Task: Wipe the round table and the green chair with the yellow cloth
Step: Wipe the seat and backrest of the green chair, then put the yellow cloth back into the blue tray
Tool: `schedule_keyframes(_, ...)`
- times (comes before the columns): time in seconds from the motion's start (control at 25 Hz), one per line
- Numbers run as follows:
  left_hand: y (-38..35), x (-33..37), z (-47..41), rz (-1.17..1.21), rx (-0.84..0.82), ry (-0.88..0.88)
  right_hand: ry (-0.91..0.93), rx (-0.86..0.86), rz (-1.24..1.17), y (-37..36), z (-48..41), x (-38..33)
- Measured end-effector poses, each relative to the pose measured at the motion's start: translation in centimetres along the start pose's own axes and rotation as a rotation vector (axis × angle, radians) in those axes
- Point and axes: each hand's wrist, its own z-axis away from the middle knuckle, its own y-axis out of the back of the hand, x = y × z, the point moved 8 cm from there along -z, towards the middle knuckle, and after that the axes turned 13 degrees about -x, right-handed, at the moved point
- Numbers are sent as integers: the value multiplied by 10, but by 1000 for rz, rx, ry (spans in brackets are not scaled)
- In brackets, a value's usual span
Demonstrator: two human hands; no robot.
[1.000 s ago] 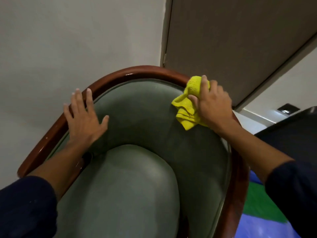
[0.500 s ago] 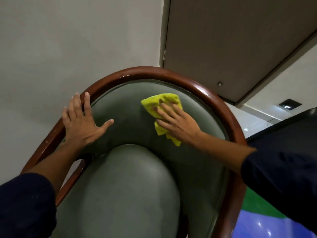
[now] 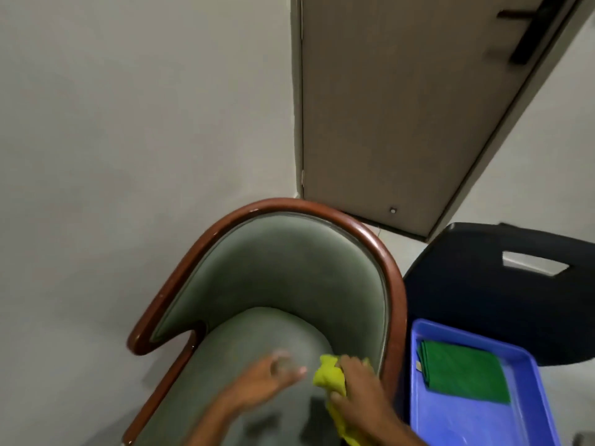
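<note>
Plain wall and a door filled the upper frame. Low centre, my right hand (image 3: 360, 394) was clamped on the yellow cloth (image 3: 330, 376) over the green chair (image 3: 273, 272) seat; my left hand (image 3: 260, 379), fingers spread, was blurred. Sweeping right could snag the wooden rim (image 3: 397, 304) or knock the blue tray (image 3: 476, 420); leftward lay open seat.
</note>
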Motion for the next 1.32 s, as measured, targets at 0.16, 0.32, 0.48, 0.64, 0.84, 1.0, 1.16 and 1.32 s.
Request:
schedule_keyframes(0.16, -68, 29, 53, 261, 8, -148, -160, 6, -1044, -32, 56, 1)
schedule_keyframes(0.32, -82, 53, 90, 189, 95, -250, -109, -158, -1787, -34, 97, -21)
schedule_keyframes(0.48, -109, 95, 118, -53, 190, -293, -76, -17, -1925, -15, 142, 10)
schedule_keyframes(0.64, -136, 159, 125, 111, 137, -501, -129, 25, -1876, 2, 166, 77)
schedule_keyframes(0.84, -187, 212, 75, 70, 24, -458, 41, 20, -1928, 14, 189, 172)
schedule_keyframes(1.0, -246, 186, -7, -82, 115, -293, -251, -37, -1797, -17, 224, 281)
schedule_keyframes(1.16, -317, 139, -72, -157, 74, -125, -575, 53, -1366, -34, 238, 370)
schedule_keyframes(1.32, -282, 130, -41, -524, 315, -201, -680, 117, -567, 1, 228, 389)
